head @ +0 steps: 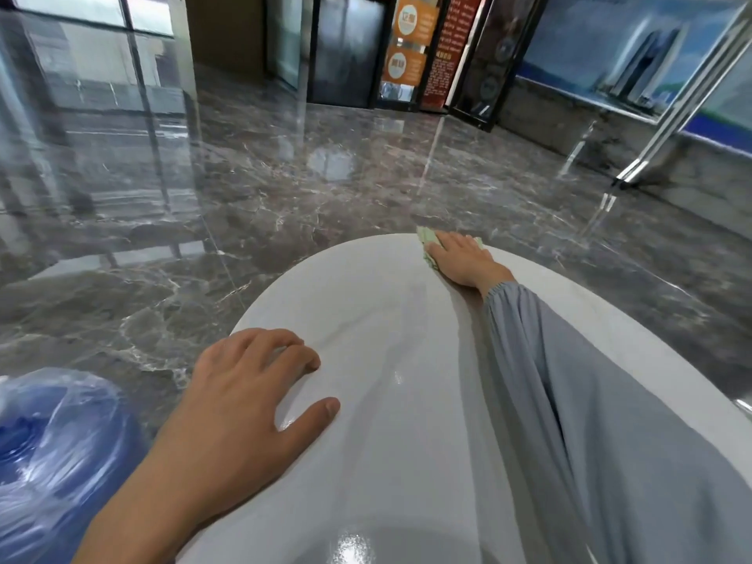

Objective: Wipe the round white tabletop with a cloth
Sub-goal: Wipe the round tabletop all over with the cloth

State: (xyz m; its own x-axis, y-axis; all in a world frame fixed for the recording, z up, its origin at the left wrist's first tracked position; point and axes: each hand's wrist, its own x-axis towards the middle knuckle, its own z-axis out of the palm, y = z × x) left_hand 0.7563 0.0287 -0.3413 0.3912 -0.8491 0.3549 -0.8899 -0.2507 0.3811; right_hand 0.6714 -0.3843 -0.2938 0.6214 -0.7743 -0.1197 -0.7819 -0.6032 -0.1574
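A pale green cloth lies at the far rim of the round white surface, just right of the frame's centre. The right hand lies flat on top of it, fingers straight and together, pressing it against the surface; green edges show past the fingertips and on both sides of the hand. A loose blue-grey sleeve runs from that wrist down to the lower right corner.

The left hand rests on the near left edge of the surface, in the lower left-centre of the frame, fingers spread and slightly bent, thumb out, holding nothing.

A blue object wrapped in clear plastic sits at the lower left. Glossy grey marble floor fills the middle of the frame, and orange and red posters stand at the upper centre.
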